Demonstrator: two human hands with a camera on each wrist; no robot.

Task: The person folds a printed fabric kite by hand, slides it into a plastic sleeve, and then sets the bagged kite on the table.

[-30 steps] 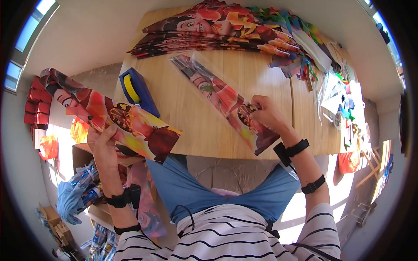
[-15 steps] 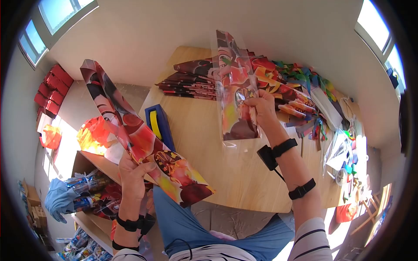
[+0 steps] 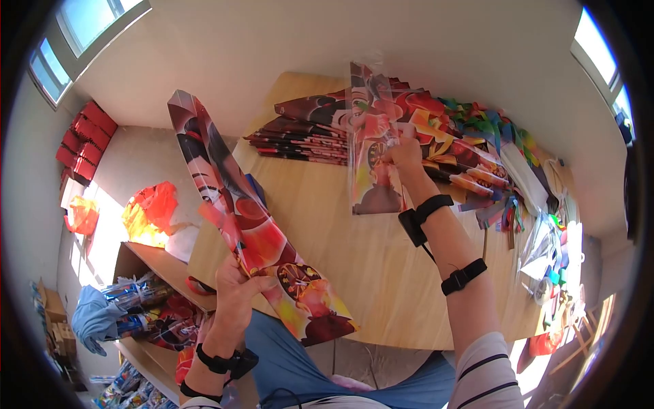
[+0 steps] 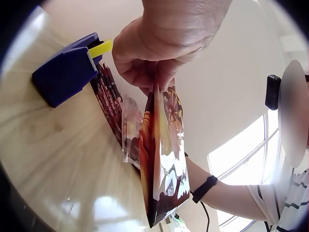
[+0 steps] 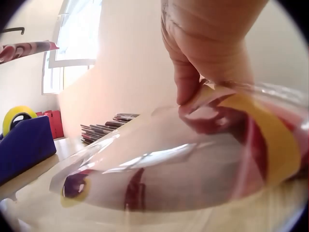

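Observation:
My left hand (image 3: 235,296) pinches a long folded printed sheet (image 3: 252,211) with a cartoon face and a wheel pattern, held slanting over the table's left front edge. In the left wrist view, thumb and fingers grip that sheet (image 4: 161,159) and its lower end hangs down. My right hand (image 3: 407,160) pinches a clear plastic sleeve (image 3: 353,180) with a similar folded sheet (image 3: 376,194) inside. This sleeve overlaps the stack of folded printed sheets (image 3: 300,140) at the back of the table. Close up in the right wrist view, the clear film (image 5: 159,159) bulges below the thumb.
A blue tape dispenser (image 4: 65,75) with yellow tape stands on the wooden table (image 3: 306,238), mostly behind the left sheet in the head view. Coloured ribbons (image 3: 487,126) and clear plastic (image 3: 541,242) lie on the right. A box of wrapped goods (image 3: 146,300) stands at lower left.
My right hand has lifted the sleeved sheet from the middle of the table and carried it back over the stack. My left hand has moved right with its sheet. The head view has tilted up.

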